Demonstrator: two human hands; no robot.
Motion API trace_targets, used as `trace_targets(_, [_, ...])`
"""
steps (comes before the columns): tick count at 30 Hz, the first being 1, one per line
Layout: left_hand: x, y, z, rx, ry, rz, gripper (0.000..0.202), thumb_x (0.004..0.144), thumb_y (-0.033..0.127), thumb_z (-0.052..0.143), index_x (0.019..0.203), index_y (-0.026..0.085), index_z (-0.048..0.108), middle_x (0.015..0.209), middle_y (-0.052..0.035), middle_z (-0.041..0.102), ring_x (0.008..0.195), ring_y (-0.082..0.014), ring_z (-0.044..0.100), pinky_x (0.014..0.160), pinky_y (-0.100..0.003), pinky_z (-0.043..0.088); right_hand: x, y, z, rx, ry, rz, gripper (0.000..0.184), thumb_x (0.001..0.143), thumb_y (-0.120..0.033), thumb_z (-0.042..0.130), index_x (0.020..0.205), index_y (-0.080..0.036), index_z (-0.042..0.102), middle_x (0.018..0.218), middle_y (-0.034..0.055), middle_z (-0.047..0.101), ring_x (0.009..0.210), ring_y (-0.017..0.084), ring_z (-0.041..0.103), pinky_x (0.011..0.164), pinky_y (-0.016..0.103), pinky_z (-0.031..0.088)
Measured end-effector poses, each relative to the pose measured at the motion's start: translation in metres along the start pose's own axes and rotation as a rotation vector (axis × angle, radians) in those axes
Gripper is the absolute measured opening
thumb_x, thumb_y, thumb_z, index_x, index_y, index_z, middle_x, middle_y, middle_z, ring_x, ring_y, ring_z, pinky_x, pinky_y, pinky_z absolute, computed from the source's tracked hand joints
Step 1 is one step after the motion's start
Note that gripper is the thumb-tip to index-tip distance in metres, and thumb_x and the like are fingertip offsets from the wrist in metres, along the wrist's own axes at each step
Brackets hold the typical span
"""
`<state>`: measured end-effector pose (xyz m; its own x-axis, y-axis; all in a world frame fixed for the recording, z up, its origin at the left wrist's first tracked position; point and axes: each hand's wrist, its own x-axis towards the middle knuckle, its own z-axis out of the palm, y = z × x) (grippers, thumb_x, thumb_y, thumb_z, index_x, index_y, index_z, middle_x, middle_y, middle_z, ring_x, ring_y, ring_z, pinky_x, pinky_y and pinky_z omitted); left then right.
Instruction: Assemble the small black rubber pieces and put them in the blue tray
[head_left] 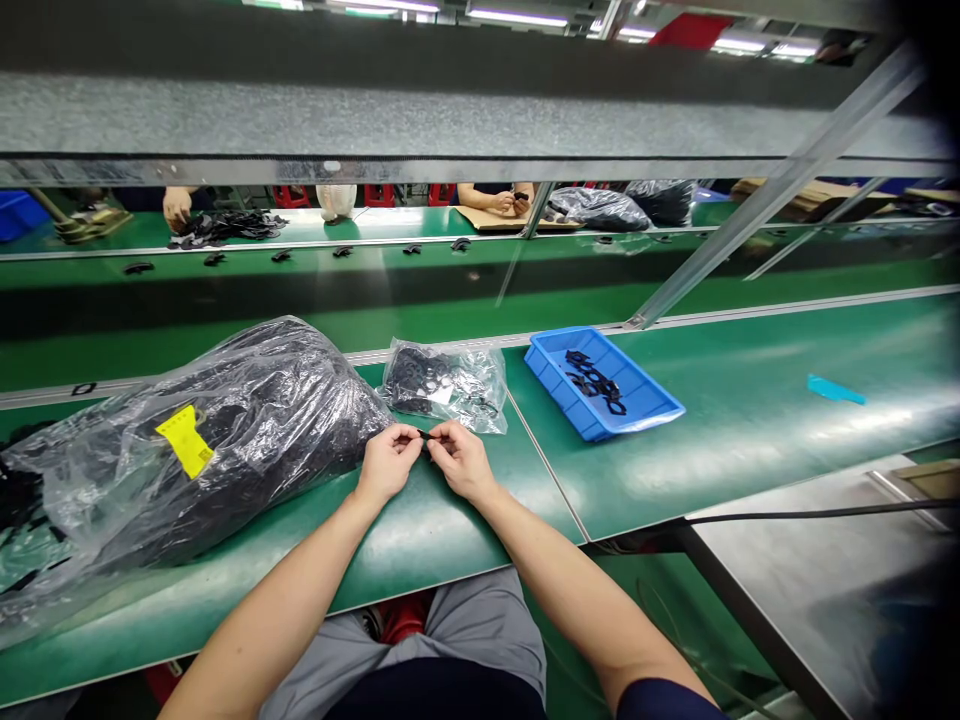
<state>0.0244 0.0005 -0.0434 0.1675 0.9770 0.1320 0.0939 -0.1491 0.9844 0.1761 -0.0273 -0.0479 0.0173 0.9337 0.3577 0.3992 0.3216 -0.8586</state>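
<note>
My left hand point(390, 462) and my right hand point(459, 458) meet above the green bench, fingertips pinched on a small black part point(424, 436) between them. Most of that part is hidden by the fingers, so its exact kind does not show. Just beyond the hands lies a small clear plastic bag point(446, 378) with black pieces inside. A large clear bag point(277, 430) full of black parts, with a yellow label point(185, 441), bulges left of my left hand. To the right of my hands stands a blue plastic tray point(645, 395) holding several black ring-shaped parts point(596, 382).
A turquoise piece point(836, 389) lies on the bench point(750, 440) at right. Behind runs a green conveyor belt point(337, 300) with several black parts spaced along it. Two other people's hands work across the belt. A slanted metal strut point(765, 200) rises behind the tray.
</note>
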Motion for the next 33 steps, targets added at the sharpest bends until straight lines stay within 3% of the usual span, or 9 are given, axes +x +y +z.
trace_targets(5, [-0.001,0.003,0.000,0.027,0.001,-0.005,0.013,0.073,0.027,0.064,0.080,0.016,0.065,0.079,-0.0035,0.068,0.069,-0.0150,0.065,0.069,-0.028,0.053,0.000,0.001,0.000,0.018,0.004,-0.012,0.008,0.085,-0.026,0.055,0.088,-0.020,0.059,0.082,0.0032,0.058,0.069,0.015,0.059,0.062,0.026,0.052])
trace_targets(10, [0.001,0.001,0.001,-0.109,0.022,-0.077,0.014,0.068,0.026,0.068,0.076,0.015,0.063,0.073,-0.0015,0.066,0.066,-0.0131,0.062,0.067,-0.026,0.051,0.001,0.002,0.002,0.108,-0.013,0.051,0.009,0.084,-0.028,0.056,0.089,-0.021,0.058,0.079,0.0020,0.058,0.063,0.014,0.059,0.058,0.026,0.051])
trace_targets(16, [0.003,0.002,-0.001,-0.211,-0.023,-0.151,0.020,0.070,0.024,0.067,0.087,0.015,0.068,0.075,-0.0020,0.067,0.065,-0.0123,0.060,0.065,-0.025,0.049,0.002,0.000,0.002,0.225,-0.050,0.130,0.011,0.081,-0.030,0.059,0.088,-0.021,0.057,0.071,-0.0009,0.058,0.059,0.014,0.057,0.056,0.026,0.048])
trace_targets(21, [0.001,0.004,-0.004,-0.072,-0.042,-0.024,0.012,0.072,0.021,0.065,0.081,0.016,0.071,0.082,-0.0040,0.067,0.076,-0.0151,0.062,0.070,-0.026,0.050,0.002,-0.001,0.001,0.175,-0.063,0.121,0.015,0.080,-0.031,0.062,0.090,-0.020,0.060,0.075,0.0000,0.060,0.063,0.013,0.056,0.059,0.026,0.047])
trace_targets(25, [0.001,0.002,-0.002,-0.082,-0.010,-0.037,0.018,0.074,0.024,0.066,0.090,0.016,0.070,0.085,-0.0048,0.066,0.074,-0.0136,0.062,0.069,-0.026,0.051,0.005,-0.001,0.002,0.365,-0.112,0.266,0.021,0.077,-0.035,0.065,0.090,-0.019,0.061,0.065,-0.0021,0.061,0.053,0.012,0.055,0.052,0.025,0.046])
trace_targets(28, [0.000,0.000,0.002,-0.170,0.021,-0.100,0.036,0.071,0.023,0.070,0.105,0.015,0.063,0.088,-0.0046,0.065,0.072,-0.0123,0.062,0.069,-0.026,0.052,0.008,0.000,0.003,0.561,-0.056,0.385,0.025,0.073,-0.038,0.071,0.084,-0.020,0.058,0.059,-0.0032,0.061,0.048,0.011,0.056,0.049,0.024,0.046])
trace_targets(33, [-0.001,-0.001,0.004,-0.205,0.010,-0.092,0.024,0.074,0.026,0.068,0.094,0.014,0.064,0.083,-0.0048,0.067,0.074,-0.0142,0.065,0.071,-0.027,0.052,0.010,0.001,0.003,0.765,-0.060,0.455,0.030,0.066,-0.035,0.078,0.077,-0.020,0.054,0.065,-0.0008,0.065,0.057,0.015,0.063,0.057,0.029,0.052])
